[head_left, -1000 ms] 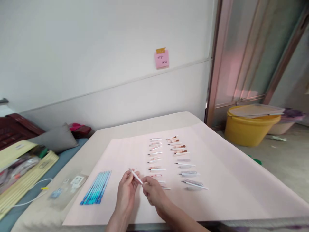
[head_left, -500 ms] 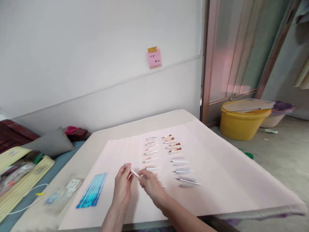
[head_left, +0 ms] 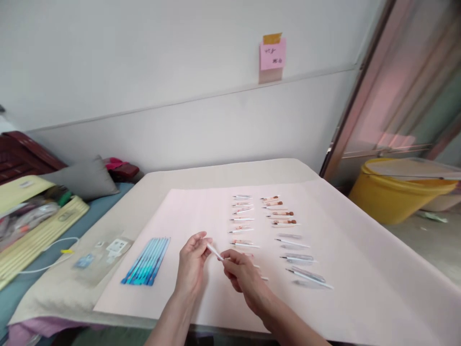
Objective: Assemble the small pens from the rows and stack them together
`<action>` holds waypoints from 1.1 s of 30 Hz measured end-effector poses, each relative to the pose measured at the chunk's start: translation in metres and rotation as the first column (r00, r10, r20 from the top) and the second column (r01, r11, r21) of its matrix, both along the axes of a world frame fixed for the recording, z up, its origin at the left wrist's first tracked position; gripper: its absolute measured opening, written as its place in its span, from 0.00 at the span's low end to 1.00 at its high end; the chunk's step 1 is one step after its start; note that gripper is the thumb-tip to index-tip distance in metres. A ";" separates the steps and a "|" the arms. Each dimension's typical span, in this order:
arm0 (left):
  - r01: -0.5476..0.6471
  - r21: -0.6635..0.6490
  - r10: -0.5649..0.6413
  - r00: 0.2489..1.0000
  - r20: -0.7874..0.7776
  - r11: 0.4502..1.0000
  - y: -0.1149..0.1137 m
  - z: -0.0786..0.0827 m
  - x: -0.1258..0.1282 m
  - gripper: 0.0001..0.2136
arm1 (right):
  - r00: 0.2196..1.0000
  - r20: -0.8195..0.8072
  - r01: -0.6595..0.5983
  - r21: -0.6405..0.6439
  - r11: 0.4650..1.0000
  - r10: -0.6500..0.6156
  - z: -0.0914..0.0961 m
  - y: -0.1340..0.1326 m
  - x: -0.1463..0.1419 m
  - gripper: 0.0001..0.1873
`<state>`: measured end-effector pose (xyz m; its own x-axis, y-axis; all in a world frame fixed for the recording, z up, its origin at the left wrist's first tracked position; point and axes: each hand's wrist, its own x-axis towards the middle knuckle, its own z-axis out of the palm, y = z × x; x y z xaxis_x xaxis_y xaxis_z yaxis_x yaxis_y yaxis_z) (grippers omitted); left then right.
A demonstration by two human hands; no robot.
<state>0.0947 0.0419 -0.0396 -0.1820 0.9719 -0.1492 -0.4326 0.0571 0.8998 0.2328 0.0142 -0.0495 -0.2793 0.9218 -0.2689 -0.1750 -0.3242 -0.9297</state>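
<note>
The left hand and right hand pinch 1 pen at opposite ends; it looks light, stiff and slick, probably best held mid-length.

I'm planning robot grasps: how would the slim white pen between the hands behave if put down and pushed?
The white pen is probably stiff: it spans straight between the left hand and right hand. Being so slim, it is likely light. It may roll if round; its cross-section is too small to tell.
</note>
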 end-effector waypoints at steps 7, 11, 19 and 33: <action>-0.001 -0.096 0.023 0.973 0.231 0.995 0.000 -0.003 -0.005 0.04 | 0.987 0.159 0.009 0.119 0.993 -0.028 -0.018 0.006 -0.007 0.06; 0.010 -0.101 0.015 0.971 0.240 0.995 0.001 -0.003 -0.001 0.04 | 0.982 0.181 0.036 0.140 0.990 -0.061 -0.018 0.005 -0.005 0.07; 0.029 -0.134 0.008 0.963 0.270 0.991 0.000 0.000 0.007 0.05 | 0.993 0.108 0.042 0.094 0.995 -0.052 -0.012 0.001 0.005 0.07; -0.014 -0.105 0.026 0.994 0.105 0.994 0.001 -0.003 0.003 0.10 | 0.910 0.376 0.043 0.336 0.941 -0.176 -0.016 -0.002 0.002 0.09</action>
<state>0.0978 0.0425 -0.0429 -0.1790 0.9464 -0.2688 -0.5274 0.1383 0.8383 0.2350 0.0123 -0.0653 -0.1031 0.9943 -0.0276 0.2104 -0.0053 -0.9776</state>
